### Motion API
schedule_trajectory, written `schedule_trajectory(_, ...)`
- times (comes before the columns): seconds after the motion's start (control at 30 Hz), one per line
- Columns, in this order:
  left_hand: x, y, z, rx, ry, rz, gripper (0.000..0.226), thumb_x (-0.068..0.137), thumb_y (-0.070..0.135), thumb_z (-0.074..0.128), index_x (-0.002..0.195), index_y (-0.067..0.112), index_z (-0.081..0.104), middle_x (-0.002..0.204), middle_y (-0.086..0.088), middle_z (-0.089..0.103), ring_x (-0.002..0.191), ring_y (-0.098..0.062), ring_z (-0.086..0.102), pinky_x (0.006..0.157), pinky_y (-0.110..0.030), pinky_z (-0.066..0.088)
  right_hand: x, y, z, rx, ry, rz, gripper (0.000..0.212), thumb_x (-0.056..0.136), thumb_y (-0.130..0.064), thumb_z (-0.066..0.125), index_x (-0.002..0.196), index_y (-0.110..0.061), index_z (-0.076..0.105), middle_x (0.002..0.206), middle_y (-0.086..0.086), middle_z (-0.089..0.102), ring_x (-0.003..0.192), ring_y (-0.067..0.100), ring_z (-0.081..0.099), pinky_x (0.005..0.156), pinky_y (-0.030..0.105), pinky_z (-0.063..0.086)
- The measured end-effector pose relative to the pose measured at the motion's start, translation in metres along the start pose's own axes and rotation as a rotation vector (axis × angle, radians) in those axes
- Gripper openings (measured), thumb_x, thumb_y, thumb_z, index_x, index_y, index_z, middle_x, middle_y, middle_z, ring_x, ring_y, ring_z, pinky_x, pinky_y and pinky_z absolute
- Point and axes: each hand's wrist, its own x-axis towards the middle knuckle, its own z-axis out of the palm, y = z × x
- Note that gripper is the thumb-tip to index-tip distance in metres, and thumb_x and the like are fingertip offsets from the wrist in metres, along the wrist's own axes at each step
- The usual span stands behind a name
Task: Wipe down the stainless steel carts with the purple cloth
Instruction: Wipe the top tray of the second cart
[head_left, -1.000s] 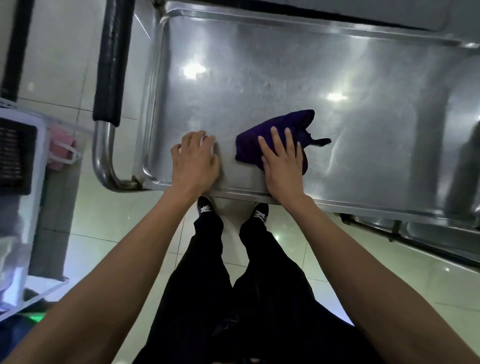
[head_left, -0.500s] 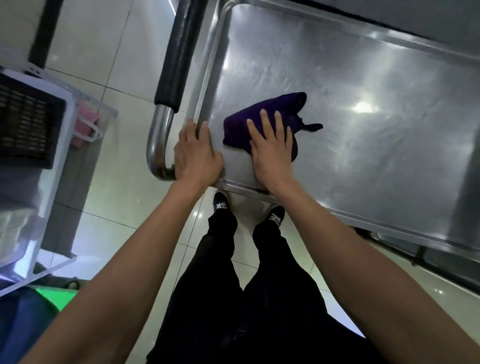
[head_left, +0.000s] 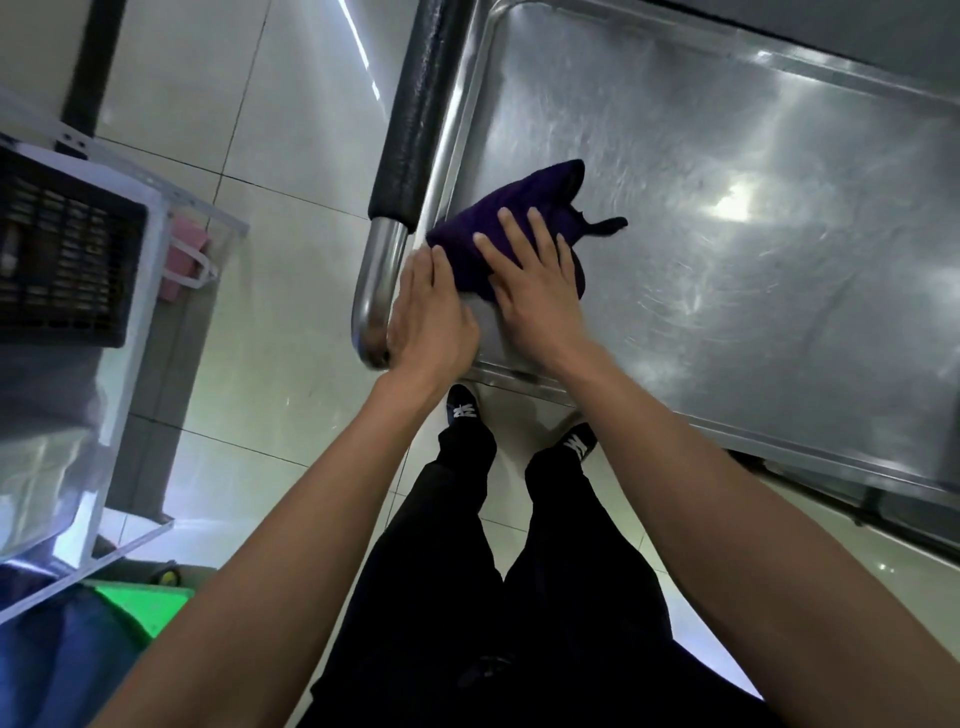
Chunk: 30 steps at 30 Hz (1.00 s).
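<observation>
- Right hand (head_left: 537, 291) pressed flat, fingers straight, on the purple cloth (head_left: 511, 228) at the cart tray (head_left: 727, 291) near-left corner.
- Left hand (head_left: 434, 317) rested flat beside it.
- Risk: cloth bunching against the rim, leaving the corner unwiped.

Dim overhead lighting is reflected as white glare patches on the stainless steel cart top (head_left: 727, 208) and the floor tiles (head_left: 291, 104). Wide-angle bending and slight softness are seen at the edges.
</observation>
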Motion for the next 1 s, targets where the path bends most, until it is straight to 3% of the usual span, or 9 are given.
schedule_trajectory(0.17, -0.009, 0.005, 0.006, 0.023, 0.036, 0.072, 0.062, 0.094, 0.016, 0.052, 0.152, 0.007, 0.031, 0.160, -0.011, 0.027, 0.150, -0.028, 0.021, 0.115, -0.048, 0.037, -0.029, 0.017, -0.003, -0.017, 0.006, 0.037, 0.050, 0.104, -0.028, 0.045, 0.153, -0.030, 0.037, 0.166, 0.000, 0.019, 0.154, 0.027, 0.006, 0.124, 0.050, 0.011)
schedule_trajectory(0.3, -0.022, 0.028, 0.022, 0.159, 0.037, 0.189, 0.056, 0.093, 0.021, 0.053, 0.146, 0.011, 0.039, 0.155, -0.012, 0.035, 0.149, -0.031, 0.023, 0.118, -0.049, 0.030, -0.063, 0.048, -0.012, -0.034, 0.021, 0.065, 0.050, 0.104, -0.028, 0.047, 0.153, -0.028, 0.038, 0.165, 0.000, 0.021, 0.154, 0.028, 0.010, 0.123, 0.051, 0.015)
schedule_trajectory(0.53, -0.051, 0.099, 0.064, 0.227, -0.030, 0.320, 0.044, 0.095, 0.026, 0.051, 0.138, 0.014, 0.049, 0.143, -0.008, 0.048, 0.136, -0.029, 0.039, 0.105, -0.049, 0.037, -0.141, 0.135, -0.040, -0.043, 0.024, 0.236, 0.050, 0.106, -0.028, 0.042, 0.155, -0.029, 0.033, 0.167, -0.001, 0.016, 0.154, 0.027, 0.006, 0.124, 0.050, 0.012)
schedule_trajectory(0.77, -0.077, 0.142, 0.095, 0.283, -0.077, 0.337, 0.041, 0.094, 0.024, 0.052, 0.134, 0.015, 0.052, 0.142, -0.005, 0.048, 0.135, -0.028, 0.039, 0.105, -0.049, 0.037, -0.207, 0.202, -0.056, -0.055, 0.023, 0.280, 0.049, 0.107, -0.030, 0.037, 0.156, -0.030, 0.030, 0.167, 0.000, 0.014, 0.154, 0.027, 0.003, 0.124, 0.050, 0.011)
schedule_trajectory(1.0, -0.100, 0.129, 0.095, 0.232, -0.014, 0.288, 0.037, 0.093, 0.019, 0.054, 0.130, 0.014, 0.055, 0.142, -0.008, 0.049, 0.137, -0.029, 0.038, 0.106, -0.053, 0.037, -0.220, 0.194, -0.050, -0.105, -0.026, 0.210, 0.051, 0.106, -0.023, 0.038, 0.157, -0.025, 0.027, 0.167, 0.005, 0.010, 0.154, 0.030, -0.002, 0.124, 0.052, 0.009)
